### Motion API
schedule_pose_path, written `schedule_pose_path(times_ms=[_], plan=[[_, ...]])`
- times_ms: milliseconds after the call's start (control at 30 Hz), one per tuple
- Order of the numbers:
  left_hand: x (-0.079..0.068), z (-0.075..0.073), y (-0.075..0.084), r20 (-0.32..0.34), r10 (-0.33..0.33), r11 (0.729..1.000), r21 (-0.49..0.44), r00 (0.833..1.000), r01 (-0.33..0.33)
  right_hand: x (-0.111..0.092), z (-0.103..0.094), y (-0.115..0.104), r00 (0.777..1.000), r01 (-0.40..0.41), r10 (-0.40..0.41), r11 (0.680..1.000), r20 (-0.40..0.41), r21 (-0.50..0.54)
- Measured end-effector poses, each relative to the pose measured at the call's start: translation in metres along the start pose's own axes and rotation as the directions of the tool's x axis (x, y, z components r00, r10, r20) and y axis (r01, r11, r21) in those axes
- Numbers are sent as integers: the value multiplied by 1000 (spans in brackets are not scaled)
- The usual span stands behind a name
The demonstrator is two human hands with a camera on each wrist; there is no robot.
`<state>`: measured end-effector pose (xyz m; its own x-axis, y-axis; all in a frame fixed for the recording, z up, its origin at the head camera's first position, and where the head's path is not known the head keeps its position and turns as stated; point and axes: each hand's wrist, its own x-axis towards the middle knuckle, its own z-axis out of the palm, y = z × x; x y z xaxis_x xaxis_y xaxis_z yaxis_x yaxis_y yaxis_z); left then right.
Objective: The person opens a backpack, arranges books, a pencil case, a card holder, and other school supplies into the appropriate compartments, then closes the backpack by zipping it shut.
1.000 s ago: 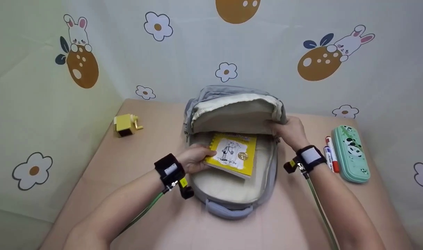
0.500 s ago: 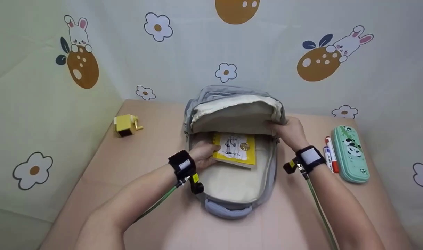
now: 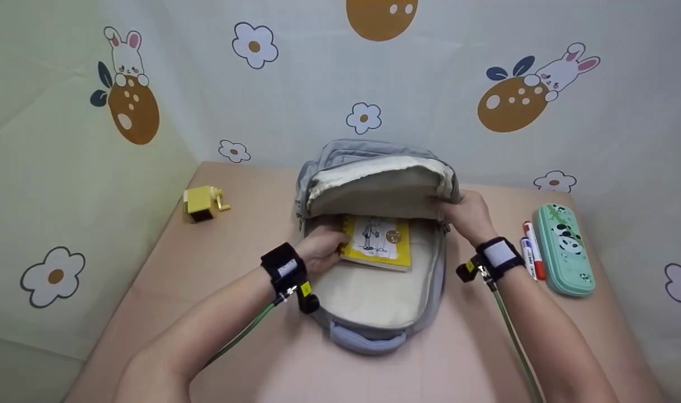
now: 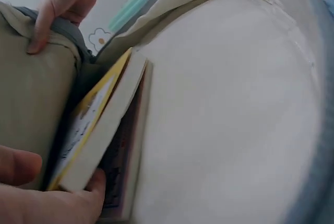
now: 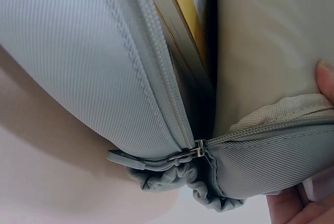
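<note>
Pale cloth (image 3: 295,89) with rabbits and flowers hangs behind a pinkish table (image 3: 234,235). At the far left of this table is a yellow sharpener (image 3: 201,203). Next comes the left hand (image 3: 320,249), which pinches the book (image 3: 376,246) by its left edge, with the thumb over the yellow cover and a finger under it. The book is inside the bag (image 3: 382,296), tilted, its upper part hidden below the flap (image 3: 385,196); the left wrist view shows also a second book (image 4: 124,145), with dark cover, beneath it. One second ago the yellow book lay nearer to the handle (image 3: 367,341), and more of its cover could be seen; now it is deeper, so I judge that this step is nearly done, though the book is not yet released. Further right, the right hand (image 3: 469,218) grips the raised flap, thumb inside and fingers outside. At the far right lie a blue pen (image 3: 528,260), a red pen (image 3: 534,251) and a green case (image 3: 567,249), side by side
</note>
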<state>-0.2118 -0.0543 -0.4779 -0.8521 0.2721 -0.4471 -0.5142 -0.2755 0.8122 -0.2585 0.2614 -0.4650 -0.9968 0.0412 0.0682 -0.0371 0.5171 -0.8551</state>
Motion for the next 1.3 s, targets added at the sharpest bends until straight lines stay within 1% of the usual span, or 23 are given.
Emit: schedule_pose_path(times_ms=[167,233,300,400,433,467,500,533,567,600,633,667,700,733,767,833,900,967,1033,1133,1167,1233,1300], plan=[[-18,-14,11,90,53,999,-8,995,-53,0,0,0,1000,8,-8,1000,-6,2],[-26,-22,16,102,66,998,-25,993,-64,0,0,0,1000,18,-18,1000,-5,6],[-35,-30,23,78,68,998,-20,995,-67,1,1,0,1000,28,-28,1000,-2,9],[-45,-41,30,37,88,996,24,995,-89,2,1,0,999,34,-34,999,-4,11],[-47,-44,33,25,103,992,63,994,-105,2,0,0,999,34,-34,999,-5,5],[-49,-47,35,7,127,985,121,992,-127,2,0,0,999,33,-33,999,-7,2],[-48,-50,37,0,161,970,185,987,-158,2,0,0,999,31,-31,1000,-9,0],[-47,-53,39,-1,204,944,265,979,-197,2,0,0,1000,28,-28,1000,-14,-4],[-44,-55,41,3,258,903,355,966,-243,1,0,1,999,30,-30,1000,-14,-7],[-41,-58,43,12,314,848,445,949,-286,1,0,1,999,31,-32,999,-14,-12],[-37,-60,45,23,365,784,532,931,-320,1,0,1,999,34,-34,999,-16,-18],[-33,-62,46,39,414,719,598,909,-353,0,0,1,999,33,-34,999,-17,-20],[-28,-64,48,66,457,661,642,887,-388,0,1,1,999,34,-34,999,-17,-22],[-23,-66,49,89,491,611,674,866,-416,-1,1,1,999,37,-38,999,-14,-24],[-19,-67,50,109,516,572,694,850,-437,-1,2,1,999,40,-40,999,-13,-25],[-13,-66,51,136,540,533,709,831,-462,-3,3,2,999,44,-45,999,-18,-26],[-10,-64,53,138,562,501,728,816,-468,-4,3,2,999,51,-52,999,-17,-19],[-9,-63,53,121,572,483,750,811,-452,-6,2,1,998,65,-65,998,-14,-20],[-10,-63,54,104,588,471,762,802,-444,-9,1,1,997,76,-76,997,-5,-27],[-12,-65,55,105,589,463,769,801,-441,-14,-2,1,994,106,-106,993,8,-59],[-13,-65,55,116,590,451,773,799,-445,-16,-3,1,993,118,-118,991,14,-69],[-15,-66,55,145,597,414,787,789,-458,-19,-5,2,986,165,-163,979,22,-117],[-17,-67,54,174,602,381,795,779,-472,-22,-6,4,974,227,-225,960,31,-165]])
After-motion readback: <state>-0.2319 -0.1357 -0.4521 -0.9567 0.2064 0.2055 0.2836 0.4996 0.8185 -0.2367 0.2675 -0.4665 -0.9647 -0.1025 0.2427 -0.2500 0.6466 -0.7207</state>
